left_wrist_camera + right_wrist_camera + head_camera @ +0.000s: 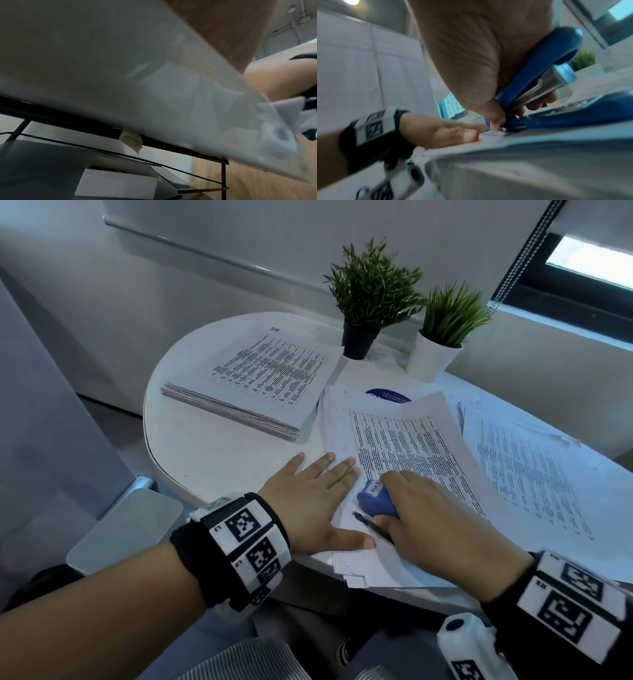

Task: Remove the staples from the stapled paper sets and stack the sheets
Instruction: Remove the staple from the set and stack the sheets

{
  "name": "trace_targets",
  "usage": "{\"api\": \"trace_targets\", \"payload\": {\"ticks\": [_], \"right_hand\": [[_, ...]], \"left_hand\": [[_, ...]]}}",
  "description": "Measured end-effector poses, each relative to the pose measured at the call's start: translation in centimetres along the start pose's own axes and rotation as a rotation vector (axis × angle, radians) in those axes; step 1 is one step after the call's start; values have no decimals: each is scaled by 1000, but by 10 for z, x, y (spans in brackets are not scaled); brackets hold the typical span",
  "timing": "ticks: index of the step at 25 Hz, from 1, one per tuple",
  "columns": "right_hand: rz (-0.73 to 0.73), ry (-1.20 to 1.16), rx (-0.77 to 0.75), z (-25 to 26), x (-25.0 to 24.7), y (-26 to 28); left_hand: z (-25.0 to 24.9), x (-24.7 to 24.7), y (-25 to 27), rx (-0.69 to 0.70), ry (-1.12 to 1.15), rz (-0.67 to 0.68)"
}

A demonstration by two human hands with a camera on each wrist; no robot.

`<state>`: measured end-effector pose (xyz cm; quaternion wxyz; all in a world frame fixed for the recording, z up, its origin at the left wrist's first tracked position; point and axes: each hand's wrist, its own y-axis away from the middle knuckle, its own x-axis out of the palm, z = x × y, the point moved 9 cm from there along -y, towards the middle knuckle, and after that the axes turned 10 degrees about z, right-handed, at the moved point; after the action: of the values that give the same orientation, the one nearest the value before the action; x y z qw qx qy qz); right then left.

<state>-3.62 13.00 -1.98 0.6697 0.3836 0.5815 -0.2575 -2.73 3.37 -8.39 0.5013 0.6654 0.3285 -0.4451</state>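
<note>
A stapled set of printed sheets [404, 460] lies on top of a loose pile near the table's front edge. My left hand [318, 494] lies flat on its left corner, fingers straight, thumb beside the tool's metal tip. My right hand [431, 508] grips a blue stapler-type staple remover [375, 501] and holds its metal tip [370, 523] down on the near corner of the set. In the right wrist view the blue tool [544, 75] sits under my palm, its tip at the paper next to the left thumb [462, 135]. No staple is visible. A neat stack of sheets [253, 381] lies at the back left.
The round white table [205, 460] also carries more printed sheets [534, 474] on the right, a plant in a black pot [359, 337], a plant in a white pot [435, 357] and a blue round sticker [387, 397]. A grey chair [126, 529] stands at the left.
</note>
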Motion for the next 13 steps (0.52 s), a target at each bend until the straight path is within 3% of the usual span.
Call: {"api": "trace_targets", "payload": {"ticks": [7, 11, 13], "right_hand": [[-26, 91, 18, 7, 2, 2], [43, -2, 64, 5, 4, -2], [81, 97, 55, 10, 5, -1]], "left_hand": [[1, 0, -1, -4, -13, 7], [1, 1, -1, -7, -9, 17], [0, 1, -1, -5, -6, 8]]}}
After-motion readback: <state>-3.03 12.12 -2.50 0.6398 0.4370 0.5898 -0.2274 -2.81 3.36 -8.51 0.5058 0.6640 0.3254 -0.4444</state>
